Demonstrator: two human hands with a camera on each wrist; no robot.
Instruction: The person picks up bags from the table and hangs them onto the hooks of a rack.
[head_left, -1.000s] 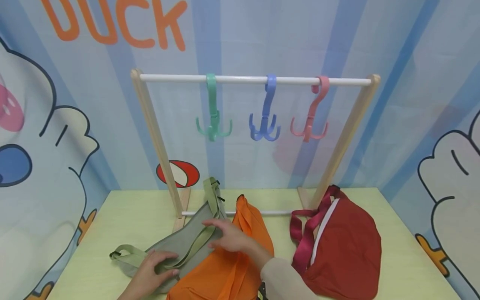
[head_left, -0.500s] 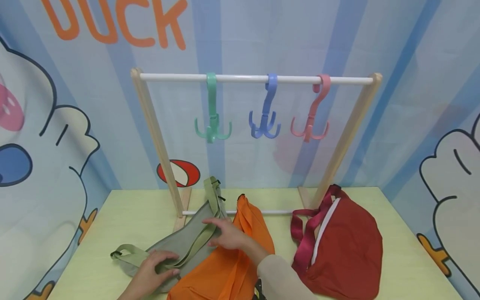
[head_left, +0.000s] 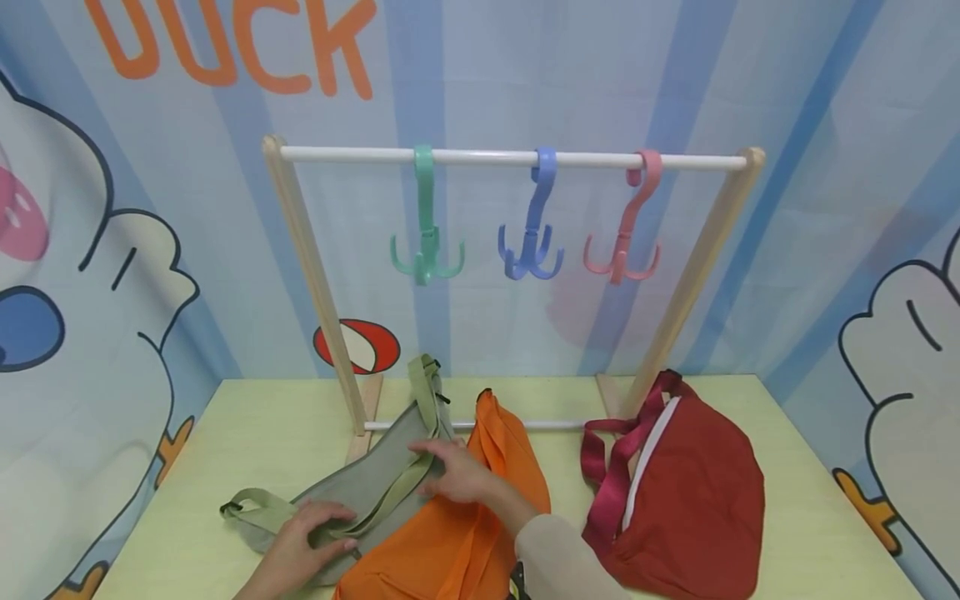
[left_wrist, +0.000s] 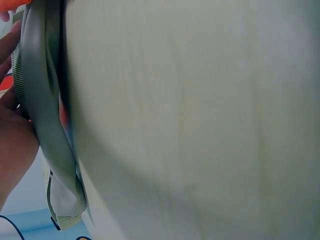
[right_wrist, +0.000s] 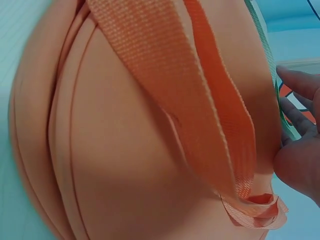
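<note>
A grey-green bag (head_left: 367,483) with light green straps (head_left: 401,492) lies on the table at left of centre. My left hand (head_left: 300,537) rests on its lower part, the thumb apart from the fingers. At its upper part my right hand (head_left: 457,473) touches the strap with index finger extended and thumb spread away. Beneath the right forearm lies an orange bag (head_left: 420,554), partly over the grey-green one. The left wrist view shows the grey-green bag (left_wrist: 42,95) beside the left hand (left_wrist: 15,130). Orange cloth (right_wrist: 130,145) fills much of the right wrist view, the right hand (right_wrist: 300,160) at its edge.
A red backpack (head_left: 697,500) lies at right. Behind the bags stands a wooden rack with a white rail (head_left: 480,157). From it hang a green hook (head_left: 426,217), a blue hook (head_left: 533,217) and a pink hook (head_left: 626,217). A printed curtain (head_left: 495,333) backs the table.
Both hands stay in nearly the same place on the grey-green bag. The bags and hooks show almost no movement.
</note>
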